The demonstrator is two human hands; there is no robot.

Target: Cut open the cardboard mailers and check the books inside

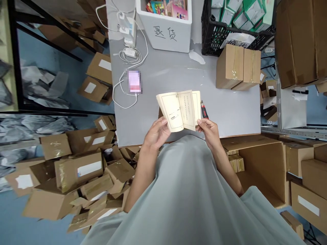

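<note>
Over the near edge of the desk, between both hands, I have the open book, spread facing the camera, one raised leaf standing partly turned near the middle. Left hand: fingers clamped on the lower left corner, thumb on the page edge, the rest tucked behind where I can't see them. Right hand: fingers pinched on the lower right corner. I judge it light and floppy, thin dry paper; cover hidden, so can't tell how stiff. Pages should bend and fan easily; a single leaf could crease or tear if tugged. I'd grip the whole stack at both lower outer corners, thumbs on top, light squeeze. Red-and-black hand tool lies just beyond the right fingers; I'd mind it.
</note>
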